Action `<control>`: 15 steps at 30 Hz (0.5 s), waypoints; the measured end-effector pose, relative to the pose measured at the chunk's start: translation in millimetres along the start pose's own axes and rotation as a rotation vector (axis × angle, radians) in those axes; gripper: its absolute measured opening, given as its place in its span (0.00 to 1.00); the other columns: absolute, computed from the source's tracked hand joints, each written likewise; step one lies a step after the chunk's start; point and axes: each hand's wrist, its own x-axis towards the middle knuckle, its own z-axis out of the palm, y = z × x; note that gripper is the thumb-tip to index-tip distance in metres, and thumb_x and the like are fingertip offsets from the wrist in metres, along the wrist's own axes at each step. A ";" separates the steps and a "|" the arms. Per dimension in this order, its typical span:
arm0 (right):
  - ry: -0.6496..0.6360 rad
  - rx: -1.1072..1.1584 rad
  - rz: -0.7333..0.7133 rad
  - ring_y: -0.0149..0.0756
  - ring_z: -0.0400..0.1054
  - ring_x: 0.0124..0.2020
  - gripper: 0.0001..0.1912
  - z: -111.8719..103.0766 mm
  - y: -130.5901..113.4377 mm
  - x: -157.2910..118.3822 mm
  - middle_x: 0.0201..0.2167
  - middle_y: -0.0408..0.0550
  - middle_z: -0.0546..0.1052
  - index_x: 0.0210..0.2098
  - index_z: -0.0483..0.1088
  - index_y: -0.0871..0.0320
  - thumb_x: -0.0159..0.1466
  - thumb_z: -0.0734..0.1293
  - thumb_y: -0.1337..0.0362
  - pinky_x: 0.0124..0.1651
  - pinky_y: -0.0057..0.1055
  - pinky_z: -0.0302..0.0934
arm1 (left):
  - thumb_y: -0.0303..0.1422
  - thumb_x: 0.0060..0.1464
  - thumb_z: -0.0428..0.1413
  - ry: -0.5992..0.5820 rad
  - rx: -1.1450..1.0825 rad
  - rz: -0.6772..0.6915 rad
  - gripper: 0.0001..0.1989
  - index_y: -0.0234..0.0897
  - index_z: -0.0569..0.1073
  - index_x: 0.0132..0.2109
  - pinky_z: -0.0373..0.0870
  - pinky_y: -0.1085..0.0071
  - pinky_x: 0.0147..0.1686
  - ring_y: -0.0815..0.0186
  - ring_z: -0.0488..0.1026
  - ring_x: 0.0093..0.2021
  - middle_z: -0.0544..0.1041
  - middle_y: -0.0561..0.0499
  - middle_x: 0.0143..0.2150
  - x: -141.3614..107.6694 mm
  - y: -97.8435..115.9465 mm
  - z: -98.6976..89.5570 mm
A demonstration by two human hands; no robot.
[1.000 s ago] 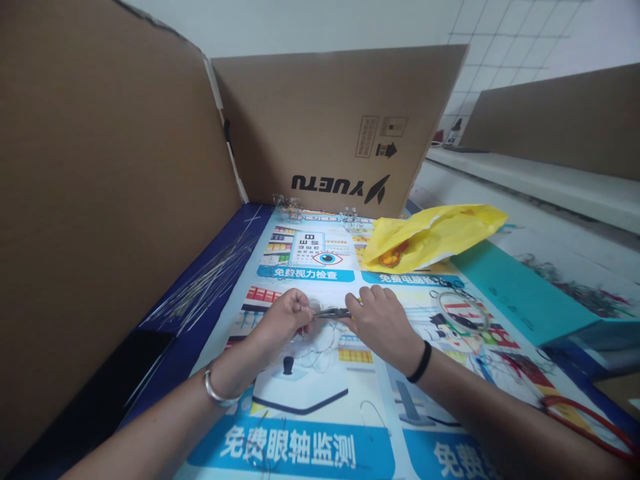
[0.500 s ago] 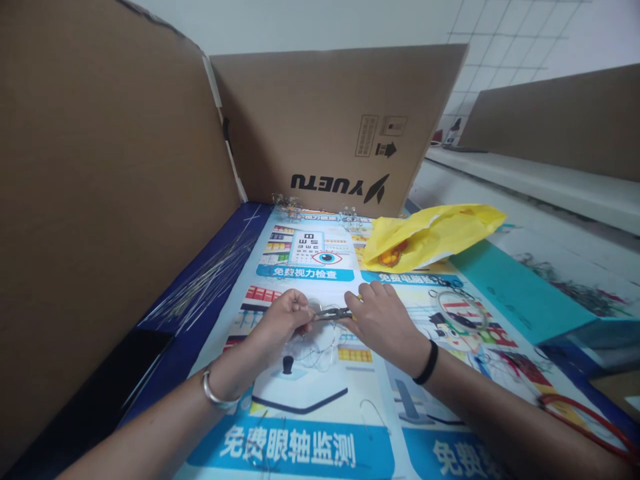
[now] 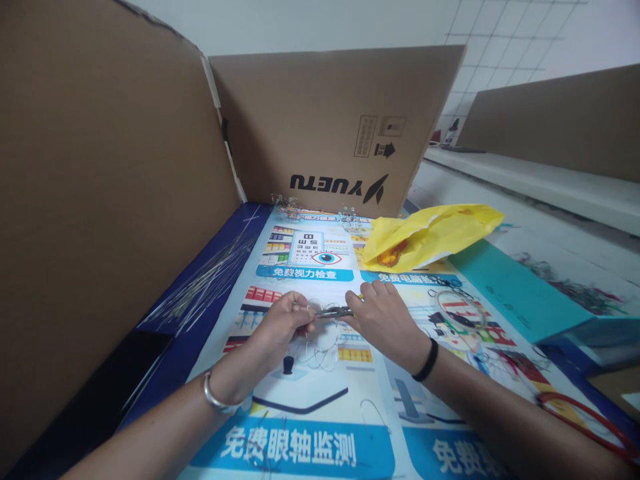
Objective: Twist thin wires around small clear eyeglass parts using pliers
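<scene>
My right hand [image 3: 383, 323] is closed round the yellow handles of a pair of pliers [image 3: 336, 312], whose dark jaws point left. In a pinch, my left hand [image 3: 289, 320] holds thin wire [image 3: 311, 308] at the tip of the jaws. Loops of the same fine wire [image 3: 323, 353] hang or lie just below both hands; which part is held and which is loose I cannot tell. A bent piece of wire [image 3: 371, 415] lies on the printed sheet [image 3: 330, 383] nearer to me.
Straight wires [image 3: 207, 283] lie in a bundle at left, beside a cardboard wall [image 3: 115, 173]. A yellow bag [image 3: 440, 233] rests at the back right. Wire coils [image 3: 463, 312], a teal box [image 3: 520, 293] and a red ring [image 3: 585, 413] are at right. Small wire pieces [image 3: 350, 217] sit by the back cardboard.
Both hands stay nearly in place, with the pliers still at the wire. Only a slight shift of the left fingers and the view shows.
</scene>
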 end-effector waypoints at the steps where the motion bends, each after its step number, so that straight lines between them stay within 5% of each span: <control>1: -0.002 0.002 0.001 0.42 0.59 0.36 0.16 0.7 0.0 0.0 0.31 0.51 0.69 0.35 0.67 0.57 0.58 0.64 0.50 0.36 0.35 0.43 | 0.28 0.44 0.57 -0.006 -0.002 0.004 0.12 0.38 0.60 0.32 0.58 0.77 0.23 0.73 0.65 0.21 0.68 0.58 0.19 0.2 -0.4 -0.1; 15: -0.081 0.050 0.000 0.40 0.62 0.35 0.16 -1.0 1.8 1.9 0.30 0.51 0.70 0.34 0.68 0.57 0.60 0.62 0.50 0.34 0.33 0.45 | 0.30 0.42 0.59 -0.013 -0.005 0.038 0.14 0.38 0.60 0.31 0.57 0.78 0.21 0.74 0.64 0.19 0.69 0.58 0.19 -2.1 1.0 1.9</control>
